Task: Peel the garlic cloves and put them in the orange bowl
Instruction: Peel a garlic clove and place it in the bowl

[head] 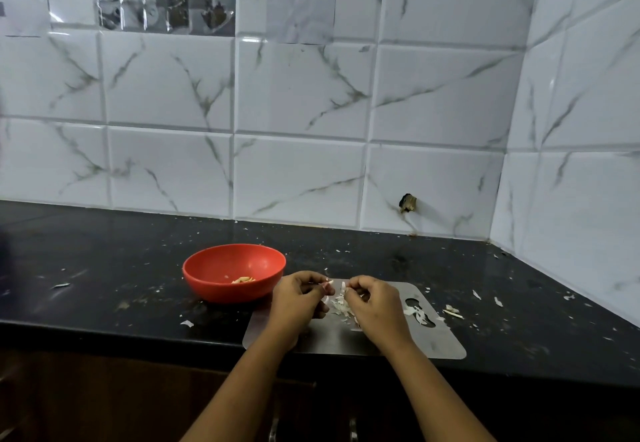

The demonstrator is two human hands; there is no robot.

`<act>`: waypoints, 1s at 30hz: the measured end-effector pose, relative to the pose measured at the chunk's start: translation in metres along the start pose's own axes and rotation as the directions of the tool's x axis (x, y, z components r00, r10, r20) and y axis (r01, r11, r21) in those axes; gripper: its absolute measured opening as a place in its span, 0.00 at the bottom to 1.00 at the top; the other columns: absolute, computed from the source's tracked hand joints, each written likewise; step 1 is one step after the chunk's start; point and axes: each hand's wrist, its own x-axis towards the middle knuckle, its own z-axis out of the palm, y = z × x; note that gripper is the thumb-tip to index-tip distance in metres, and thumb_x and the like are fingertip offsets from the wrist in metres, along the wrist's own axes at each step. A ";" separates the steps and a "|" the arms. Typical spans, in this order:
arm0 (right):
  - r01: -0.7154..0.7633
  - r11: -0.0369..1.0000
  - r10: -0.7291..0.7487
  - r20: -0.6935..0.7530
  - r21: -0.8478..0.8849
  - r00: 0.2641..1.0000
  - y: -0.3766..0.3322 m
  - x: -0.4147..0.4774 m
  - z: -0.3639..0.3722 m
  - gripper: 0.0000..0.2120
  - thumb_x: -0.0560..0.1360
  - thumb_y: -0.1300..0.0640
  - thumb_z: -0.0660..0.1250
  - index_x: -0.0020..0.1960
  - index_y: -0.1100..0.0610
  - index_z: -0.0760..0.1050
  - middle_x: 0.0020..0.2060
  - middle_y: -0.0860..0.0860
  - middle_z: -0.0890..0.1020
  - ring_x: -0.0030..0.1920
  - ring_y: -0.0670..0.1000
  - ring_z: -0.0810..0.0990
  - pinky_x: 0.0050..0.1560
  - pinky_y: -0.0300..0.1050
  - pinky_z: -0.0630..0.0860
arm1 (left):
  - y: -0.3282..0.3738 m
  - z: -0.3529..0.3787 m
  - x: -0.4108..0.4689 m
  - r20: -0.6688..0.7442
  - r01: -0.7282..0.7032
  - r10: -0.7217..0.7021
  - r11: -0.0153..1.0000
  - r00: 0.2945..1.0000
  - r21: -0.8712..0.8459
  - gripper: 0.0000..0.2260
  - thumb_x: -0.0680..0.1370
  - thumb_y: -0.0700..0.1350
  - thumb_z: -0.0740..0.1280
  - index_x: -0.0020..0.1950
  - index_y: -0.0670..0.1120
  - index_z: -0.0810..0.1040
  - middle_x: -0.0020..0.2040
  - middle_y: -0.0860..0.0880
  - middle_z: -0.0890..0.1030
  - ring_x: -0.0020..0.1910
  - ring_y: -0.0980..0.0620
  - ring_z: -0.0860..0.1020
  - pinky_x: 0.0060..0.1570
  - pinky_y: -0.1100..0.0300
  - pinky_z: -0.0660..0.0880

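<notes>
orange bowl (234,272) on black counter (104,268), few peeled cloves (243,280) inside, left hand (300,297) and right hand (375,306) each pinching white garlic bits above steel board (433,343), skins (341,305) piled between hands

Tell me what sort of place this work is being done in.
Most likely a home kitchen: a dark stone countertop runs into a corner of white marble-look wall tiles, and garlic is being peeled over a steel cutting board beside an orange bowl.
</notes>
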 end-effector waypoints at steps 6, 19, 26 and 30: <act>-0.012 0.994 0.015 0.031 -0.108 0.999 -0.002 0.001 -0.001 0.04 0.73 0.52 0.70 0.42 0.50 0.83 0.30 0.40 0.78 0.35 0.42 0.78 0.37 0.40 0.75 | -0.001 0.000 0.002 0.028 -0.012 0.011 1.000 1.000 0.023 0.06 0.77 0.35 0.65 0.48 0.43 0.81 0.37 0.43 0.83 0.25 0.53 0.73 0.26 0.63 0.71; 0.015 0.996 -0.023 0.099 0.087 0.995 -0.001 0.002 -0.001 0.01 0.73 0.52 0.72 0.45 0.47 0.81 0.38 0.45 0.82 0.33 0.39 0.76 0.34 0.32 0.70 | -0.003 0.000 0.004 0.115 -0.038 0.027 0.995 0.993 0.096 0.04 0.77 0.35 0.64 0.49 0.40 0.77 0.35 0.44 0.82 0.24 0.54 0.75 0.25 0.65 0.69; -0.027 0.979 -0.001 0.135 0.202 0.991 -0.002 0.004 -0.002 0.04 0.72 0.56 0.73 0.42 0.53 0.79 0.32 0.44 0.77 0.27 0.39 0.70 0.30 0.30 0.66 | 0.000 0.001 0.003 0.169 -0.041 0.031 0.997 0.985 0.058 0.05 0.77 0.33 0.64 0.44 0.42 0.74 0.33 0.43 0.79 0.23 0.56 0.75 0.23 0.66 0.68; -0.009 0.974 -0.033 0.178 0.228 0.983 -0.003 0.004 -0.003 0.05 0.75 0.58 0.71 0.41 0.55 0.77 0.24 0.39 0.73 0.24 0.39 0.69 0.28 0.29 0.64 | 0.001 0.000 0.002 0.187 -0.025 0.020 0.999 0.982 0.024 0.07 0.77 0.34 0.65 0.41 0.43 0.73 0.31 0.45 0.78 0.22 0.56 0.74 0.23 0.66 0.67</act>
